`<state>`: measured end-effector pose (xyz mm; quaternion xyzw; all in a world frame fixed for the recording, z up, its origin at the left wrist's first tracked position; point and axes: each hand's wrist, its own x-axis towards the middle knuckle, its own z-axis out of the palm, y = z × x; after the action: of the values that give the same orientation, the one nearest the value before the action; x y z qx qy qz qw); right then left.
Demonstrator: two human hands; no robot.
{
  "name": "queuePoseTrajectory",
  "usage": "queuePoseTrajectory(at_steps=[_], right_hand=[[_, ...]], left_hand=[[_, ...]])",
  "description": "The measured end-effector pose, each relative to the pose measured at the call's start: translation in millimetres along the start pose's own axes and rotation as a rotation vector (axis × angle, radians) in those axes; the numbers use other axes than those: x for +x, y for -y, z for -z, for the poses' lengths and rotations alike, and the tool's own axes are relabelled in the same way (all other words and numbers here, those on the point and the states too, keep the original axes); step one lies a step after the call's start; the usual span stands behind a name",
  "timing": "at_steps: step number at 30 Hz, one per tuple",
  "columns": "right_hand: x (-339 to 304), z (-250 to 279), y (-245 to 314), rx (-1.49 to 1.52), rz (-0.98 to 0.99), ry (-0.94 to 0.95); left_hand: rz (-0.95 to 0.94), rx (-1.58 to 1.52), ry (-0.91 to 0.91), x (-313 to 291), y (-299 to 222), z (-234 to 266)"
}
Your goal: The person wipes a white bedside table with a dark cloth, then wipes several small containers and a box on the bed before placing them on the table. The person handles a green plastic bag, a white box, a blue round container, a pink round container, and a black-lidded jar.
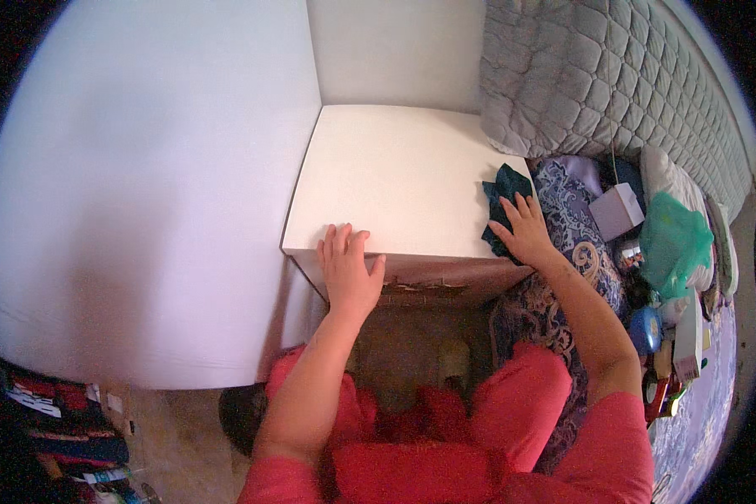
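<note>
White unit (395, 168): one, its flat top facing up; a ragged, torn-looking strip runs across the front, just under the edge.
Dark green cloth (509, 180): one, crumpled, lying on the top at its right front corner, partly hidden under the palm and fingers.
Right hand (527, 233): one of two, laid over the cloth, fingers spread apart and flat rather than curled around it.
Left hand (349, 273): the other of the two, at the front edge, left of its middle; four fingers lie on the top, slightly parted, the thumb well away from them.
Red clothing (525, 399): two short sleeves and two trouser legs, the knees bent in front of the unit.
Pale panel (160, 185): one, large and smooth, along the unit's left side.
Grey quilted pad (563, 76): one, upright behind the far right corner.
Patterned fabric (554, 202): blue, purple and cream, just right of the unit.
Boxes: two, a squat pale box (616, 212) on the far side and a long white box (689, 336) nearer the person.
Green plastic bag (676, 239): one, rumpled, between those two.
Blue round item (645, 330): one, beside the long box; its kind I cannot tell.
Folded clothes (80, 449): one dark pile, lower left; too dim for me to count the pieces.
</note>
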<state>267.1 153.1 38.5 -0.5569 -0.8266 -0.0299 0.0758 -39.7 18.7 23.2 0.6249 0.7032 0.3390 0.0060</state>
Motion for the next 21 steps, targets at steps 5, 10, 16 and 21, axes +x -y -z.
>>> queuePoseTrajectory(at_steps=[5,10,16,21], right_hand=[[66.9,-10.6,8.6,0.083,0.125,-0.017],[145.5,-22.6,9.9,-0.030,0.266,-0.039],[224.7,-42.0,35.2,-0.103,0.060,-0.025],[290.0,-57.0,117.8,-0.050,0.019,-0.047]], left_hand=[[0.029,0.061,-0.022,1.8,-5.3,-10.9],[0.053,0.062,0.059,5.8,-9.7,-20.4],[0.097,0.132,0.091,11.8,-12.8,-24.7],[0.089,0.146,0.095,13.6,-12.9,-31.2]])
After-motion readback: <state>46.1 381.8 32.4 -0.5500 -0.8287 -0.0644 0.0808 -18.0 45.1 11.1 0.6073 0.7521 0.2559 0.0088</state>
